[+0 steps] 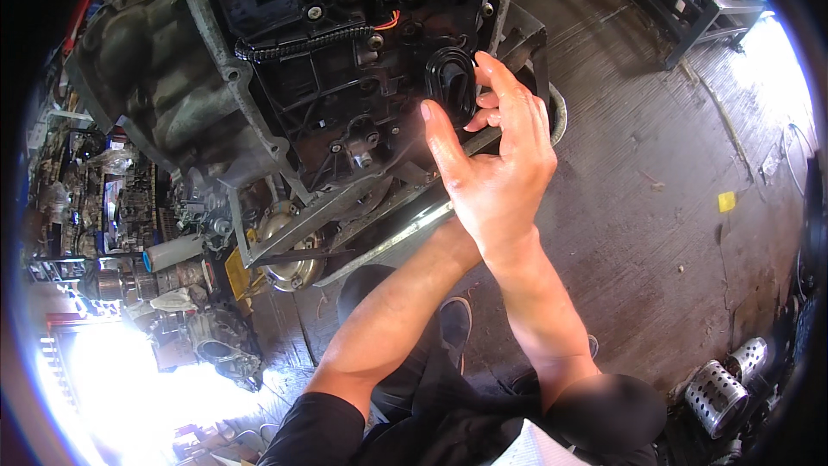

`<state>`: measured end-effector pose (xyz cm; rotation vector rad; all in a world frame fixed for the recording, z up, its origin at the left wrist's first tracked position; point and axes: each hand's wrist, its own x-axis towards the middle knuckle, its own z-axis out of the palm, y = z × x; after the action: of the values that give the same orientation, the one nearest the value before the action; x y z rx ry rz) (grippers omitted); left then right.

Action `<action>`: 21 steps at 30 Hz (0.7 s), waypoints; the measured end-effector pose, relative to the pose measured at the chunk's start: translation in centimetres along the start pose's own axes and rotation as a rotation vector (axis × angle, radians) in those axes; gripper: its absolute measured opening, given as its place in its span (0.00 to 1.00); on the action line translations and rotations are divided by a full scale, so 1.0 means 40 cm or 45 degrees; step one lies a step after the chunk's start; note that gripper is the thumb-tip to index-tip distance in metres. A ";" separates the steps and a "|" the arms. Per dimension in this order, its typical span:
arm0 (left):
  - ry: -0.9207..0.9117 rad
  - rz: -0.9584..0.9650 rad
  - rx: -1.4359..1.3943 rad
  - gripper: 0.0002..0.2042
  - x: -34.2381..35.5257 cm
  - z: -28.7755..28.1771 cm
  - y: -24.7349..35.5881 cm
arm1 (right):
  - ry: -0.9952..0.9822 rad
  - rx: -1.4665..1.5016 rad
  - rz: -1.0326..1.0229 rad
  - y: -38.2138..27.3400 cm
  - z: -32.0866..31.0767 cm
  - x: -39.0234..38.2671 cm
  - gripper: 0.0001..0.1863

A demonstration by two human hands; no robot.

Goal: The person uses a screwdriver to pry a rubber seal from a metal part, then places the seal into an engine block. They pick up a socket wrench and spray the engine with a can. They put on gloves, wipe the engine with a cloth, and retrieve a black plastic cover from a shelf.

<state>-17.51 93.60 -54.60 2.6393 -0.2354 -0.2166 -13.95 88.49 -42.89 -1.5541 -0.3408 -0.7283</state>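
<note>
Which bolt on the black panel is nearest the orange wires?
The bolt just below the orange wires, beside the ribbed black tube; the others sit farther away.

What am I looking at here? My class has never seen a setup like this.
No robot here: these are a person's bare arms, seen from a fisheye camera on their head looking down, so straight edges bend. The right hand curves its thumb and fingers around a black oval part at the black panel of a large machine; whether it grips it is hard to tell. The left forearm crosses behind the right wrist; the left hand is hard to make out. A yellow piece lies on the floor.
</note>
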 end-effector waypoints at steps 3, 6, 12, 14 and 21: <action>0.004 0.001 0.003 0.17 0.006 0.000 0.001 | -0.102 0.046 -0.008 0.007 -0.014 0.010 0.30; 0.005 0.001 -0.009 0.17 0.012 0.000 0.003 | -0.163 0.092 -0.018 0.010 -0.020 0.021 0.31; 0.004 0.012 -0.017 0.17 0.025 0.003 0.009 | -0.250 0.221 0.062 0.003 -0.036 0.034 0.34; 0.003 0.016 -0.013 0.17 0.025 0.003 0.009 | -0.269 0.247 0.115 0.001 -0.037 0.033 0.35; -0.005 0.010 -0.003 0.18 0.012 0.007 0.008 | -0.230 0.259 0.083 0.016 -0.025 0.015 0.34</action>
<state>-17.14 93.11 -54.73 2.6356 -0.2467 -0.2190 -13.34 87.31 -43.04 -1.4333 -0.4808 -0.4874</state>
